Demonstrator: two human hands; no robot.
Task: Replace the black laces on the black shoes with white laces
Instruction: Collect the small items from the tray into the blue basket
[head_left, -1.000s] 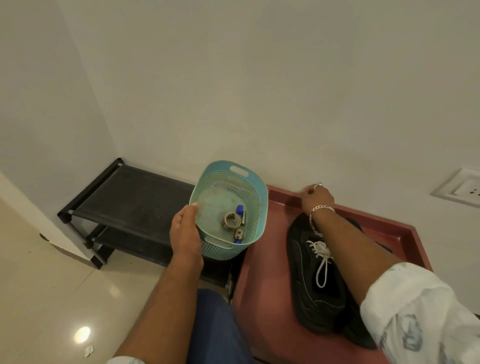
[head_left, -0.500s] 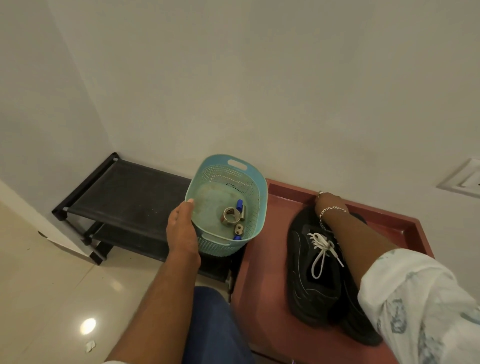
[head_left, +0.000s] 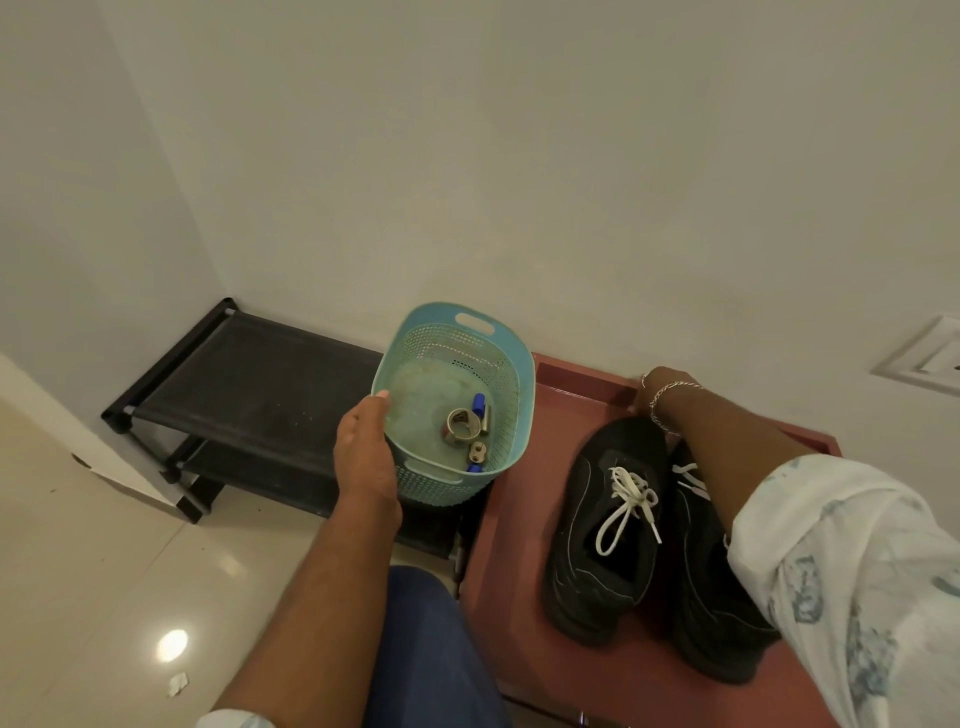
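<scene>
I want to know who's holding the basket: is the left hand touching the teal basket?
Touching. The head view shows the left hand gripping the teal basket at its near rim.

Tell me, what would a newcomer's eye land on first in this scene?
Probably the pair of black shoes with white laces, lying side by side on the red tray at the right. Next, the teal basket that the left hand grips by its near rim, above a black rack. The right hand reaches to the tray's far edge, mostly hidden.
</scene>
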